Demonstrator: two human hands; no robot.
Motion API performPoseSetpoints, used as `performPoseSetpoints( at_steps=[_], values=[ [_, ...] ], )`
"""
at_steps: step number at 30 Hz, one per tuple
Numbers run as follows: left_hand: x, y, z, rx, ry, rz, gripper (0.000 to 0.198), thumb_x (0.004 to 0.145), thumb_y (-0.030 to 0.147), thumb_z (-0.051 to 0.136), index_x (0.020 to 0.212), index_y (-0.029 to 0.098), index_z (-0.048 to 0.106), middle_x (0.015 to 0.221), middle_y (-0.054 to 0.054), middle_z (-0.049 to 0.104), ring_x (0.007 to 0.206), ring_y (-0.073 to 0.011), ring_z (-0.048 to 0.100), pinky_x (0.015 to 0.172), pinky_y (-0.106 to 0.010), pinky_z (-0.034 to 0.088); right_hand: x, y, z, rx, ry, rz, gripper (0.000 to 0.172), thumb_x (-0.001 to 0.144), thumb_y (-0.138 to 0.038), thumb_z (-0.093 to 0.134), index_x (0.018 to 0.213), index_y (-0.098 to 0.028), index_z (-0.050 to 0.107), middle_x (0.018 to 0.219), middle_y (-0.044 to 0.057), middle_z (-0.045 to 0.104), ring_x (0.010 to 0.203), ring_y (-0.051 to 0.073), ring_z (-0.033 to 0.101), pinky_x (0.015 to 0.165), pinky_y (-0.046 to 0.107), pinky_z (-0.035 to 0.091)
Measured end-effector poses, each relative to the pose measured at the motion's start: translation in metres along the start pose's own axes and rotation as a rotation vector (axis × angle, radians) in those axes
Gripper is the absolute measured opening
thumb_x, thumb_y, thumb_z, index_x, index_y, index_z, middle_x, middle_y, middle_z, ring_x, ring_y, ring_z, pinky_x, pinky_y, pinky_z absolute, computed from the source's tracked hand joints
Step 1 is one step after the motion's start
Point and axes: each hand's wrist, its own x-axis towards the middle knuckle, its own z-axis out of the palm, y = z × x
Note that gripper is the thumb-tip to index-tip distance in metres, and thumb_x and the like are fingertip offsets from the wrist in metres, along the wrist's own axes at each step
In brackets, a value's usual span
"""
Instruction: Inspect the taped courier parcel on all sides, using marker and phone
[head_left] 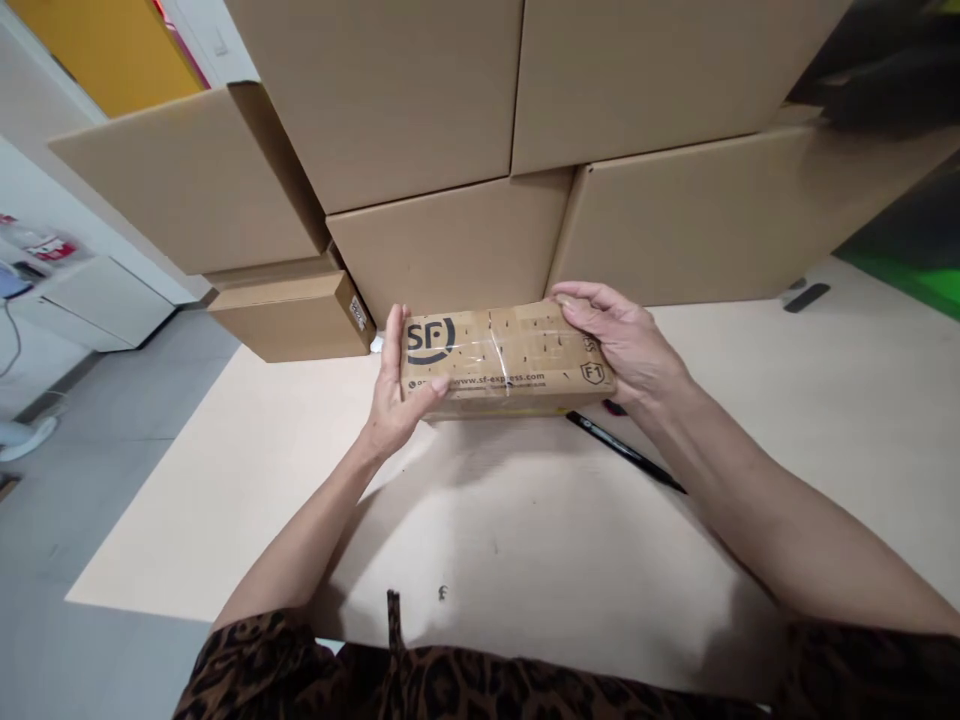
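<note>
A small cardboard box (495, 350) with SF lettering, small dark marks and clear tape on its top is held up over the table between my two hands. My left hand (401, 390) grips its left end, with the thumb on the near edge and the fingers along the side. At the right end, my right hand (622, 340) is closed around the far corner. The box's underside is hidden. A black pen-like stick (626, 450) lies on the table below the box, close to my right forearm.
Large cardboard boxes (427, 240) are stacked along the table's far side. A flatter carton (292, 315) sits at the back left corner. Toward the back right lies a small dark object (808, 298). The pale table (187, 490) ends at the left above a grey floor (135, 420).
</note>
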Motion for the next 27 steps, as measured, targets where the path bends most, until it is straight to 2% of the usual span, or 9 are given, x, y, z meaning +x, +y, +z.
performPoseSetpoints(
  at_steps=[3,6,8,10,13,16,19,24,27],
  values=[
    [0.005,0.002,0.001,0.003,0.143,-0.083,0.079,0.087,0.062,0.078,0.156,0.033,0.054,0.166,-0.008,0.053,0.156,-0.0350,0.048,0.132,-0.051,0.037,-0.003,0.003,0.001,-0.002,-0.034,-0.027,0.050,0.080,-0.061,0.083,0.120,-0.034,0.070,0.128,0.005,0.075,0.119,0.028,0.073,0.102,0.049,0.064],
    [0.016,-0.002,-0.001,-0.114,0.249,-0.265,0.079,0.081,0.060,0.080,0.151,0.030,0.058,0.162,-0.009,0.058,0.151,-0.0366,0.053,0.129,-0.052,0.041,-0.009,0.010,0.004,-0.078,-0.201,-0.215,0.095,0.069,-0.079,0.083,0.149,-0.039,0.051,0.160,0.005,0.056,0.152,0.036,0.050,0.123,0.058,0.047],
    [0.022,-0.003,-0.004,-0.180,0.298,-0.356,0.085,0.076,0.057,0.083,0.151,0.027,0.058,0.166,-0.011,0.053,0.151,-0.0384,0.054,0.127,-0.051,0.045,-0.011,0.017,0.006,-0.208,-0.309,-0.316,0.118,0.060,-0.078,0.089,0.159,-0.039,0.040,0.169,0.007,0.044,0.160,0.039,0.038,0.130,0.060,0.037],
    [0.025,-0.002,-0.010,-0.203,0.294,-0.381,0.091,0.072,0.060,0.085,0.151,0.026,0.057,0.170,-0.012,0.047,0.153,-0.0392,0.051,0.127,-0.050,0.045,-0.013,0.025,0.009,-0.299,-0.313,-0.338,0.114,0.063,-0.074,0.089,0.158,-0.036,0.040,0.168,0.009,0.043,0.158,0.039,0.040,0.132,0.060,0.033],
    [0.023,0.000,-0.017,-0.179,0.168,-0.306,0.106,0.067,0.068,0.089,0.157,0.029,0.049,0.174,-0.012,0.041,0.159,-0.0378,0.044,0.131,-0.048,0.039,-0.015,0.035,0.014,-0.282,-0.213,-0.322,0.090,0.075,-0.076,0.079,0.149,-0.033,0.048,0.159,0.010,0.052,0.151,0.035,0.049,0.131,0.058,0.033],
    [0.016,0.002,-0.016,-0.141,0.066,-0.229,0.114,0.064,0.063,0.095,0.160,0.033,0.042,0.165,-0.012,0.051,0.153,-0.0347,0.051,0.127,-0.047,0.043,-0.016,0.040,0.019,-0.265,-0.147,-0.291,0.072,0.086,-0.075,0.067,0.143,-0.035,0.052,0.155,0.007,0.057,0.146,0.032,0.053,0.128,0.055,0.039],
    [0.011,0.007,-0.005,-0.113,0.144,-0.175,0.097,0.067,0.060,0.094,0.149,0.030,0.052,0.142,-0.011,0.065,0.135,-0.0309,0.065,0.117,-0.045,0.052,-0.017,0.039,0.022,-0.263,-0.092,-0.251,0.062,0.093,-0.074,0.055,0.142,-0.036,0.054,0.150,0.007,0.061,0.141,0.030,0.058,0.122,0.053,0.046],
    [0.007,0.021,0.009,-0.045,0.278,-0.174,0.072,0.070,0.062,0.091,0.126,0.025,0.065,0.129,-0.009,0.068,0.124,-0.0281,0.066,0.112,-0.044,0.053,-0.019,0.029,0.019,-0.292,-0.096,-0.267,0.083,0.080,-0.080,0.071,0.146,-0.035,0.049,0.156,0.008,0.056,0.144,0.031,0.056,0.122,0.050,0.046],
    [0.006,0.028,0.009,-0.035,0.285,-0.232,0.063,0.073,0.061,0.090,0.120,0.025,0.067,0.126,-0.009,0.069,0.126,-0.0291,0.065,0.109,-0.044,0.055,-0.021,0.023,0.016,-0.368,-0.041,-0.283,0.092,0.074,-0.079,0.080,0.146,-0.029,0.051,0.143,0.011,0.065,0.133,0.032,0.064,0.118,0.052,0.048]
  ],
)
